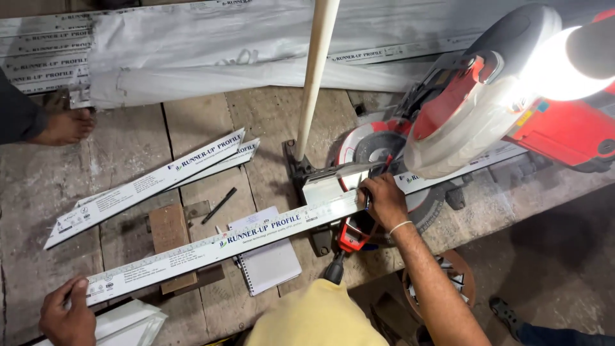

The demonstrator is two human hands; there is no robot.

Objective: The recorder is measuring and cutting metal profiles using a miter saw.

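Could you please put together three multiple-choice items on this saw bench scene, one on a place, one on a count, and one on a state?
1. Where does the right hand press the long white profile strip?
A. on the mitre saw table
B. on the spiral notebook
C. on the floor

2. How many cut profile pieces lie apart on the bench, left of the saw?
A. none
B. two
C. five

3. What is the left hand doing?
A. hanging free
B. writing
C. gripping the strip's far end

Answers: 1 A, the hand rests by the blade; 2 B, two overlapping pieces; 3 C, fingers close round the strip end.
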